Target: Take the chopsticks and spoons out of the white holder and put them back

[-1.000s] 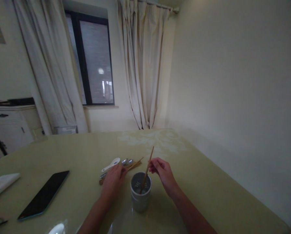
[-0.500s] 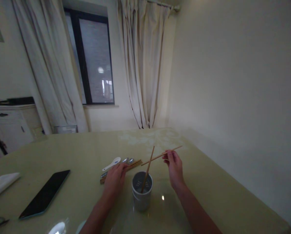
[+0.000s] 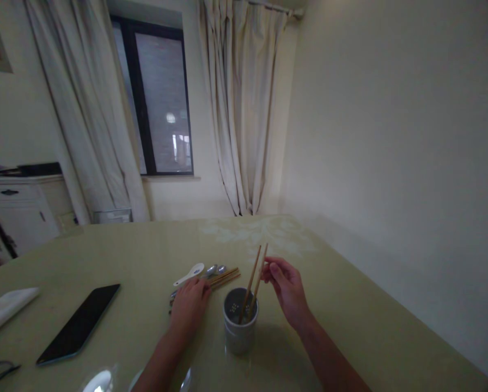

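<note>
Partly, the left hand (image 3: 192,299) covers several chopsticks (image 3: 225,278).

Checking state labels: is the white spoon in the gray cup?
No, the white spoon lies on the table beyond the left hand, while two chopsticks reach into the gray cup.

One left hand (image 3: 190,302) and one right hand (image 3: 285,287) share one table (image 3: 391,332) with one gray cup (image 3: 239,340), two chopsticks (image 3: 250,283) inside; one chopstick bundle (image 3: 224,278), sticks too tight to count; one white spoon (image 3: 191,272), two metal spoon heads (image 3: 221,269), one black-screened device (image 3: 78,325).
</note>
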A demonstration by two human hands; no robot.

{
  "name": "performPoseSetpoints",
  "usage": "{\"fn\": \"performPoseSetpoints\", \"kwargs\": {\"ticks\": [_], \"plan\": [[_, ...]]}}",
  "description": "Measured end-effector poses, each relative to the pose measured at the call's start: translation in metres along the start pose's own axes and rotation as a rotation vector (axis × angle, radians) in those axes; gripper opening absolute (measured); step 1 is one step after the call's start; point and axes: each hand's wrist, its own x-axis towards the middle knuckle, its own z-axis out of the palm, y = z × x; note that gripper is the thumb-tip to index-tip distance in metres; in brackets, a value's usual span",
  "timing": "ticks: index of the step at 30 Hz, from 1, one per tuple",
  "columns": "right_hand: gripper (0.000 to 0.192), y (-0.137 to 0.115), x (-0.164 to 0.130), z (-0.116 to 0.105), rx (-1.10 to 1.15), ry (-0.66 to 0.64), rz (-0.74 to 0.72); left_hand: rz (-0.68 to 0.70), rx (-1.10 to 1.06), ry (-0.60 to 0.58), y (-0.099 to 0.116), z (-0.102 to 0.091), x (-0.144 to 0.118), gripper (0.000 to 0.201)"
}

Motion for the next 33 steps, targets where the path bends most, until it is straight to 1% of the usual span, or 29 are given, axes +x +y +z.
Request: {"fn": "performPoseSetpoints", "kwargs": {"ticks": [3,5,6,7,9,11,12,13,15,17,19,20,22,24,26,28,33], "plan": [[0.045,0.012,0.000,0.000,0.011,0.039,0.077,0.010,-0.009,0.025,0.004,0.002,0.000,0.023],[0.049,0.023,0.002,-0.002,-0.029,0.072,0.141,-0.002,-0.106,0.014,0.012,0.002,-0.001,0.028],[0.051,0.029,0.002,-0.002,-0.064,0.064,0.185,-0.005,-0.191,0.003,0.018,0.003,-0.002,0.031],[0.053,0.035,0.003,-0.002,-0.100,0.032,0.232,-0.002,-0.290,-0.008,0.025,0.003,-0.004,0.032],[0.057,0.047,0.003,0.001,-0.151,-0.078,0.305,0.024,-0.480,-0.034,0.038,0.003,-0.008,0.028],[0.058,0.055,0.001,0.005,-0.162,-0.161,0.321,0.075,-0.610,-0.053,0.050,0.001,-0.013,0.021],[0.056,0.056,0.001,0.008,-0.164,-0.175,0.312,0.104,-0.658,-0.063,0.054,0.000,-0.015,0.018],[0.055,0.057,0.000,0.009,-0.168,-0.169,0.296,0.128,-0.694,-0.071,0.056,-0.001,-0.016,0.017],[0.053,0.052,0.001,0.009,-0.171,-0.094,0.239,0.147,-0.722,-0.058,0.055,-0.003,-0.014,0.022],[0.051,0.042,0.005,0.003,-0.163,0.036,0.144,0.111,-0.632,-0.001,0.045,-0.002,-0.010,0.031],[0.048,0.029,0.012,-0.009,-0.143,0.198,0.018,0.050,-0.411,0.065,0.030,-0.001,-0.005,0.035],[0.047,0.021,0.016,-0.016,-0.127,0.277,-0.047,0.024,-0.280,0.079,0.023,0.000,-0.004,0.033],[0.044,0.006,0.023,-0.029,-0.055,0.414,-0.166,-0.014,-0.054,0.066,0.011,0.001,-0.002,0.030],[0.044,-0.006,0.027,-0.039,0.070,0.480,-0.212,-0.034,0.069,0.034,0.004,0.001,-0.002,0.028],[0.045,-0.014,0.026,-0.043,0.171,0.472,-0.198,-0.040,0.107,0.006,0.002,0.000,-0.002,0.027],[0.043,-0.018,0.023,-0.039,0.205,0.408,-0.162,-0.036,0.098,-0.012,0.003,-0.002,-0.002,0.025],[0.037,-0.016,0.008,-0.015,0.086,0.139,-0.076,-0.021,0.075,-0.048,0.008,-0.005,-0.001,0.020]]}}
